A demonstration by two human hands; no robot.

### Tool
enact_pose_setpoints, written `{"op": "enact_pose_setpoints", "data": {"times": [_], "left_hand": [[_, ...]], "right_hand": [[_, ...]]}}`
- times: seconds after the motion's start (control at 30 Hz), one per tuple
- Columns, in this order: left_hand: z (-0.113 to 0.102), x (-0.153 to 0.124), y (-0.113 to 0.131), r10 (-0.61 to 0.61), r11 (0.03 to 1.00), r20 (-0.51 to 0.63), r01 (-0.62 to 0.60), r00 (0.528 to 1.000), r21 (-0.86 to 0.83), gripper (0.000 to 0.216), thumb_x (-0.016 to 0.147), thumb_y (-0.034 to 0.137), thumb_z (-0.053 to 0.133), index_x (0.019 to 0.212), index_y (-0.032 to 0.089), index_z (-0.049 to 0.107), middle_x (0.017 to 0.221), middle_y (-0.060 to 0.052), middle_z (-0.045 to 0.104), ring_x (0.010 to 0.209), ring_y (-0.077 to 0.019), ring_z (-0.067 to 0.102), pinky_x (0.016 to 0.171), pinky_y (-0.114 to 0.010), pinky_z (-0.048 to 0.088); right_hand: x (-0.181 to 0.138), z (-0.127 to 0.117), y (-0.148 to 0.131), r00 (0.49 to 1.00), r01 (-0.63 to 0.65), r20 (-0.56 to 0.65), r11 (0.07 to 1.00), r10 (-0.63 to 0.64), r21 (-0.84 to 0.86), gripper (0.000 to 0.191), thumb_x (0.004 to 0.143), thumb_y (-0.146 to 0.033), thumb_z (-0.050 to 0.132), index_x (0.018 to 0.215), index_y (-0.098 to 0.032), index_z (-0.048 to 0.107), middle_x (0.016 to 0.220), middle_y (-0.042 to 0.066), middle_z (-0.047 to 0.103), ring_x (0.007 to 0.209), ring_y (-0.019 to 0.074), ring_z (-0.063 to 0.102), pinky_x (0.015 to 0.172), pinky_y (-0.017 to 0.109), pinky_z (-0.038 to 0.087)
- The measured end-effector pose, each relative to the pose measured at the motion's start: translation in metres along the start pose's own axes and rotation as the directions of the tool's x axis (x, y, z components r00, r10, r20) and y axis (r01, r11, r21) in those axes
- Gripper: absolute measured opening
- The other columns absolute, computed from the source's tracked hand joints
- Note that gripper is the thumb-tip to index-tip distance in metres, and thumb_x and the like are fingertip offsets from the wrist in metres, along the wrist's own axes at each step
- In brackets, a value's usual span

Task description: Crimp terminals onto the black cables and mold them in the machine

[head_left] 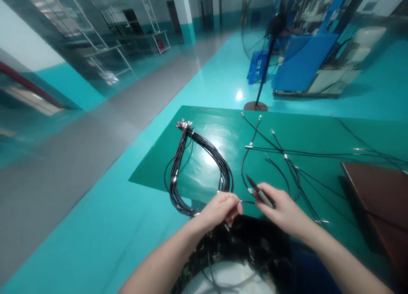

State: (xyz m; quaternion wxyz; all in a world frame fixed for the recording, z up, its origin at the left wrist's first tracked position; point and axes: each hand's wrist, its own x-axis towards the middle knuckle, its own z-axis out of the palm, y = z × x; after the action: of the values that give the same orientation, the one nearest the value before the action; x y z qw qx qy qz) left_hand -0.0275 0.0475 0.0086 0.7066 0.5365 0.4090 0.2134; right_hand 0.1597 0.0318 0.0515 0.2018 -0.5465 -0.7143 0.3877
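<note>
My left hand (225, 207) is closed over the table's front edge, pinching a thin black cable (247, 202). A small metal end pokes out below its fingers. Close by on the right, my right hand (280, 207) grips a pen-like tool (264, 197) with a dark pointed tip and a grey handle; its exact kind is unclear. The tip points up and left, near a metal cable fitting (250, 191). Left of both hands lies a looped bundle of black cables (228, 171) with metal ends gathered at the top, its lower part hanging past the table edge.
Loose black cables (282, 151) with metal fittings spread over the green tabletop (210, 115). A brown board or box (379, 192) sits at the right. Beyond the table stand a floor fan (264, 73) and a blue machine (302, 60). Below my hands is a round white surface (226, 279).
</note>
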Motion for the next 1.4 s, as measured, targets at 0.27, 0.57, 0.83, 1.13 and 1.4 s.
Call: {"op": "enact_pose_setpoints", "data": {"times": [0.27,0.57,0.83,1.13,1.4], "left_hand": [[0.005,0.002,-0.002,0.101,0.994,-0.129,-0.107,0.987,-0.038,0.020,0.078,0.034,0.048,0.071,0.016,0.051,0.051,0.006,0.039,0.040,-0.0056,0.038,0.040,-0.018,0.030],[0.032,0.014,-0.004,-0.044,0.831,-0.265,-0.113,0.963,-0.545,0.022,0.070,0.031,0.058,0.063,0.016,0.044,0.046,0.008,0.035,0.037,-0.0037,0.027,0.035,-0.016,0.022],[0.050,0.013,-0.006,0.032,0.870,-0.260,-0.155,0.965,-0.468,0.024,0.079,0.037,0.053,0.073,0.015,0.047,0.058,0.005,0.045,0.042,-0.0048,0.041,0.041,-0.019,0.032],[0.065,0.003,-0.009,0.156,0.946,-0.370,-0.247,0.916,-0.211,0.019,0.086,0.034,0.044,0.083,0.015,0.049,0.065,0.002,0.048,0.053,-0.0088,0.049,0.052,-0.023,0.043],[0.062,0.003,-0.015,0.238,0.965,-0.399,-0.263,0.885,-0.008,0.018,0.086,0.032,0.042,0.081,0.017,0.050,0.064,0.002,0.051,0.057,-0.0118,0.054,0.058,-0.024,0.043]], "right_hand": [[0.004,-0.008,0.004,0.998,0.043,0.056,0.999,-0.041,-0.031,0.005,0.083,-0.021,0.040,0.081,-0.020,0.045,0.073,-0.002,0.052,0.064,0.0119,0.048,0.058,0.023,0.035],[-0.011,0.000,0.011,0.976,0.084,-0.068,0.654,-0.205,-0.751,0.034,0.077,-0.014,0.047,0.110,-0.010,0.051,0.087,0.010,0.057,0.084,0.0252,0.050,0.073,0.037,0.038],[-0.046,-0.006,-0.005,0.973,-0.035,-0.119,0.382,-0.197,-0.923,0.041,0.071,-0.007,0.048,0.110,-0.009,0.057,0.072,0.008,0.055,0.067,0.0236,0.050,0.059,0.036,0.038],[-0.063,0.002,-0.021,0.969,-0.115,-0.177,0.322,-0.171,-0.940,0.043,0.068,-0.005,0.047,0.110,-0.007,0.059,0.069,0.011,0.055,0.064,0.0248,0.051,0.056,0.037,0.040],[-0.064,0.008,0.001,0.972,-0.087,-0.165,0.401,-0.165,-0.912,0.039,0.070,-0.009,0.052,0.108,-0.010,0.058,0.067,0.006,0.057,0.061,0.0206,0.055,0.054,0.032,0.041]]}}
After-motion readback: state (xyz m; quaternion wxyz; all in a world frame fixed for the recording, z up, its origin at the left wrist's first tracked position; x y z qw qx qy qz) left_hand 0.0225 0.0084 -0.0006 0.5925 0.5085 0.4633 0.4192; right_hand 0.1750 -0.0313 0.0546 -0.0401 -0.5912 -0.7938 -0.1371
